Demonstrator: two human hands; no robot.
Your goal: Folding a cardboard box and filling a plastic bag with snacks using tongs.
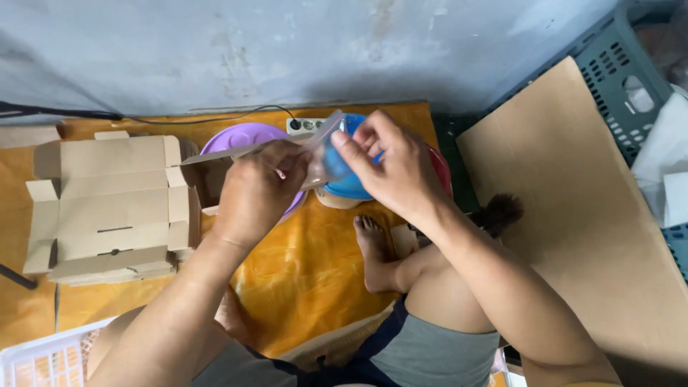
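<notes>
Flat cardboard boxes (107, 208) lie at left on orange cloth (308, 265). The left hand (258, 190) and right hand (390, 168) both pinch a small clear bag (326, 154) between them, above purple (240, 136) and blue bowls (351, 186).

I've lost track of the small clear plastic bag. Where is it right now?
In the head view, the clear plastic bag is up at centre, pinched between the left hand and right hand, above the blue bowl.
</notes>
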